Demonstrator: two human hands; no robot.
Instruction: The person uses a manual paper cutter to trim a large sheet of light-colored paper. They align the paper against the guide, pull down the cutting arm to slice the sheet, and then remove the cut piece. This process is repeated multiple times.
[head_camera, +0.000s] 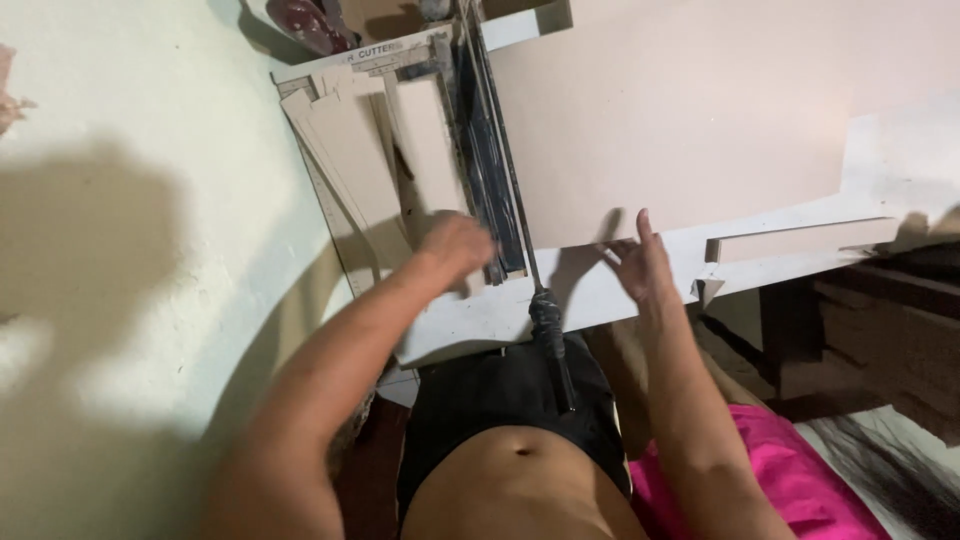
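Note:
A white paper cutter (470, 315) lies in front of me, its blade arm ending in a black handle (552, 335) that points toward my body. My left hand (458, 245) rests on the cutter bed beside the blade, fingers curled over a cut cardboard strip (430, 140). More tan strips (345, 150) fan out to its left. My right hand (640, 262) is spread open, fingertips at the near edge of a large pinkish-tan cardboard sheet (700, 110) that lies to the right of the blade.
A pale wall or floor surface (150, 200) fills the left side. A narrow cardboard strip (800, 240) sits on the white ledge at right. Dark wooden furniture (880, 330) and pink cloth (790, 480) lie at the lower right. A dark red object (305, 22) is at the top.

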